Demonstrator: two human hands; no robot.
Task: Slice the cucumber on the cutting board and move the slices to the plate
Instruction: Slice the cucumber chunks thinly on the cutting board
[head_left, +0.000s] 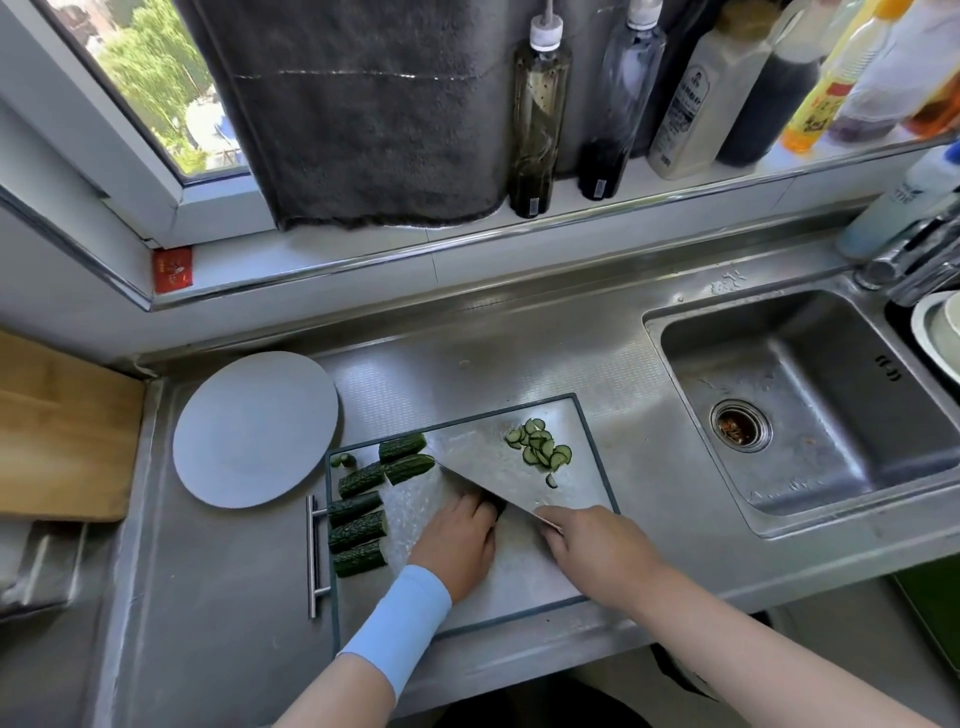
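A steel cutting board (524, 566) with a dark rim lies on the counter. Several dark green cucumber pieces (358, 514) lie along its left side. A small pile of thin slices (543, 449) sits at its far right. My left hand (457, 540) presses down on a cucumber piece (497, 505), mostly hidden under the fingers. My right hand (597, 556) grips the handle of a wide cleaver (514, 467), whose blade stands right beside my left fingers. The white plate (254, 428) lies left of the board and holds nothing.
A steel sink (810, 410) lies to the right, with a faucet (914, 265) above it. Bottles (540, 119) and a grey towel (358, 114) line the windowsill. A wooden board (57, 431) sits at the far left. A metal bar handle (311, 556) lies left of the cutting board.
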